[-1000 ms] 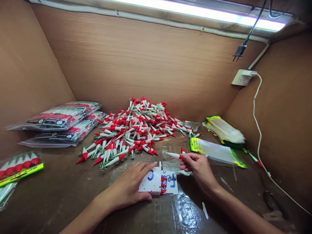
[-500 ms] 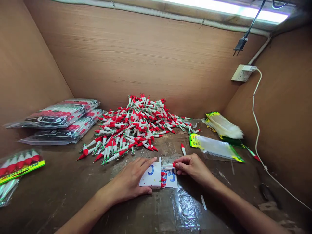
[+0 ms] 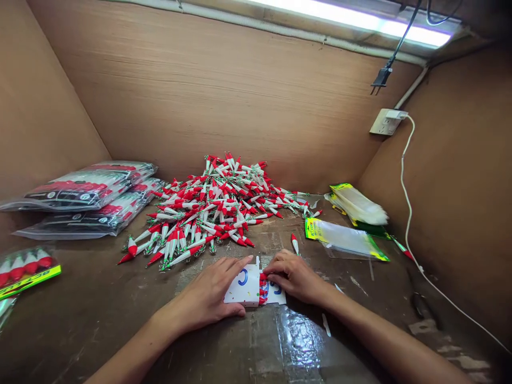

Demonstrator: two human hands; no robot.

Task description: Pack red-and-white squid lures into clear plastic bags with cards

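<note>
So, white card sleeve (image 3: pixel 240 292) with blue lettering lies on the brown table (image 3: pixel 132 325), centre front, right in front of the person. Red lure tips (image 3: pixel 263 292) stick out of its right end, above a lettered white flap (image 3: pixel 277 296). Left hand (image 3: pixel 214 290) holds the sleeve at its left end, thumb on the near edge, fingers along the far edge. Right hand (image 3: pixel 291 277) has fingers bunched at the uppermost tip; can't tell whether it's pinching or only pressing. One loose lure (image 3: pixel 295 244), red end away, lies just beyond the right hand. Big pile of red-and-white lures (image 3: pixel 218 205) sits behind, near the back wall (image 3: pixel 208 101). Flat clear bags (image 3: pixel 346 238) with yellow headers are to the right of the pile; filled bags (image 3: pixel 86 192) are stacked at left. Another pack of lures (image 3: pixel 30 271), yellow strip, is front left. White socket (image 3: pixel 386 122) on the right, black plug (image 3: pixel 381 78) hanging above it.
</note>
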